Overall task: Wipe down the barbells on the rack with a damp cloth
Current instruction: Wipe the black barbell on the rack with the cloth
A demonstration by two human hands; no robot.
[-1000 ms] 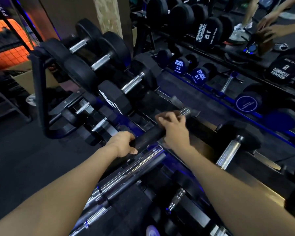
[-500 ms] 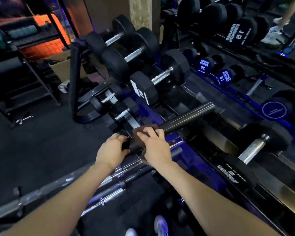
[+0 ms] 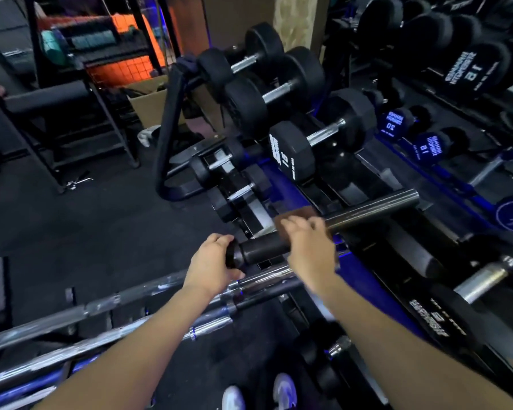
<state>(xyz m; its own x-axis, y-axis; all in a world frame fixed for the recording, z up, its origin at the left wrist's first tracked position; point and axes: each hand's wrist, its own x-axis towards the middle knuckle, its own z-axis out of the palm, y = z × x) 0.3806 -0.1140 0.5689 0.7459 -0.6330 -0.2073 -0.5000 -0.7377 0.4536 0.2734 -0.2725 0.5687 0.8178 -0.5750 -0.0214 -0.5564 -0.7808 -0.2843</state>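
Note:
A dark barbell sleeve (image 3: 370,208) points up and to the right across the rack, its blunt end at the far right. My left hand (image 3: 212,266) grips the collar of this bar at its near end. My right hand (image 3: 307,250) lies over the bar just past the collar, fingers curled over a brown cloth (image 3: 293,216) wrapped on the sleeve. The cloth shows only as a strip beyond my fingertips. Several more chrome barbells (image 3: 101,329) lie side by side below, running off to the lower left.
A tiered dumbbell rack (image 3: 317,187) with black dumbbells (image 3: 308,143) fills the middle and right. A black bench frame (image 3: 71,119) and a cardboard box (image 3: 148,105) stand at the left. Black rubber floor (image 3: 86,232) lies left of the rack. My shoes (image 3: 258,395) show at the bottom.
My right hand and the cloth have slid outward along the sleeve, away from my left hand; a stretch of dark bar now shows between them. The view has also shifted.

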